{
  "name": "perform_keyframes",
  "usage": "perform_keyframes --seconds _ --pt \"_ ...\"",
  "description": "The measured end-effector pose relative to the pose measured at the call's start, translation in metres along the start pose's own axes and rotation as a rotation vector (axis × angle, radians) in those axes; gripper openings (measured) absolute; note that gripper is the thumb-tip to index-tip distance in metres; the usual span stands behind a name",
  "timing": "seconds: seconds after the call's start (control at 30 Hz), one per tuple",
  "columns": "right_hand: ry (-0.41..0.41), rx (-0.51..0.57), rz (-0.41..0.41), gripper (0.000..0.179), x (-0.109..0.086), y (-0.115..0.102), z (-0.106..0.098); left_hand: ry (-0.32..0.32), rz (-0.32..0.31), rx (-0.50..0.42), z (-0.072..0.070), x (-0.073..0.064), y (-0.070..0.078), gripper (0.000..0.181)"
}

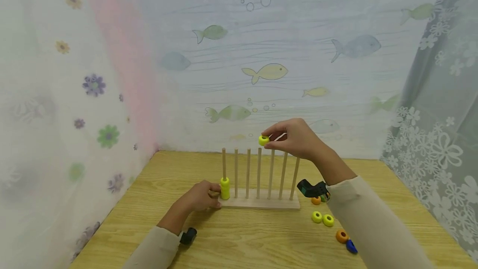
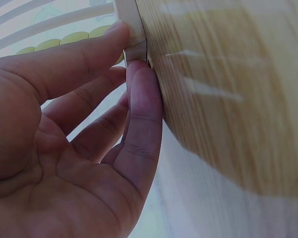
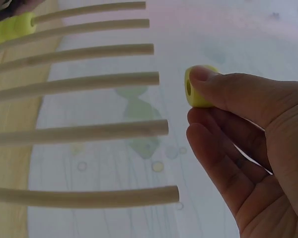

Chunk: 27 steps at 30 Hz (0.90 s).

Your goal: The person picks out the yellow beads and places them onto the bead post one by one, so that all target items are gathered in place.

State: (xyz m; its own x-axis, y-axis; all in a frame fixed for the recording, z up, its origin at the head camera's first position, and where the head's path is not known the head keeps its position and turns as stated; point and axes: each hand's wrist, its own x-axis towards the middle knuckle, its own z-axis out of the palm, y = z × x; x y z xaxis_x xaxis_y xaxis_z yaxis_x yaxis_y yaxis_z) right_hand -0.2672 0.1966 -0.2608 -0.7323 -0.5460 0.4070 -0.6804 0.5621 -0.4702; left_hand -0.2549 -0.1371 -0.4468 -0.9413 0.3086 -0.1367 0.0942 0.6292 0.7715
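Yellow ring — pinched in right fingers; left fingers — gripping wooden base.

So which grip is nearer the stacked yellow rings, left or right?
Left. The left grip is beside the stacked yellow rings, holding the wooden base; the right grip is farther off, raised above other pegs, pinching a single yellow ring.

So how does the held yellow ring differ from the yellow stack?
The held ring is one piece; the stack is several rings. The right hand pinches the held ring in the air; the stack sits threaded on the leftmost peg, at the base. Both are bright yellow.
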Motion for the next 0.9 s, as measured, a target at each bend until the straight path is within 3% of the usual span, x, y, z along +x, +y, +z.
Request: perform_keyframes --seconds 0.9 --pt "-0.029 0.045 -0.023 0.024 0.02 -0.013 0.026 0.0 0.015 0.006 -0.001 0.002 -0.002 0.052"
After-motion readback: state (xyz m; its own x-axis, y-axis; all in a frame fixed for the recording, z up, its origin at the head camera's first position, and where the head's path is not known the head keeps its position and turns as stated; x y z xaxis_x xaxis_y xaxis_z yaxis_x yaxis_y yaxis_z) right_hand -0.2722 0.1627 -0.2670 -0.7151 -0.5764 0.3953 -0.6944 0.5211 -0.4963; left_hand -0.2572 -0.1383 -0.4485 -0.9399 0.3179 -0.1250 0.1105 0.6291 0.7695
